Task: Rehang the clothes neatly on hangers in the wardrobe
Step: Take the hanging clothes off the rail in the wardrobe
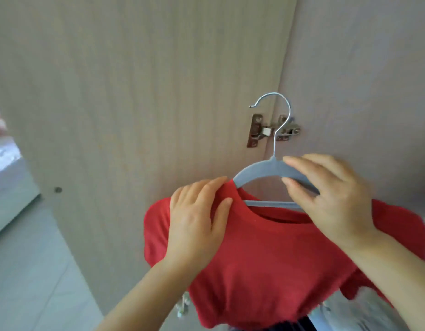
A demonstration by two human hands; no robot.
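Up close in front of pale wood-grain wardrobe door (pixel 135 91), held up in mid-air: red short-sleeved t-shirt (pixel 266 259), draped over slim grey-blue hanger with silver wire hook (pixel 259 169), hook not on anything yet. Pinching hanger's right arm between thumb and fingers with right hand (pixel 326 199). Gripping shirt's left shoulder fabric with left hand (pixel 197 218), fingers over the top, thumb in front. Further back behind the hook, silver metal hinge (pixel 261 131). Way off left, grey tiled floor (pixel 27 259).
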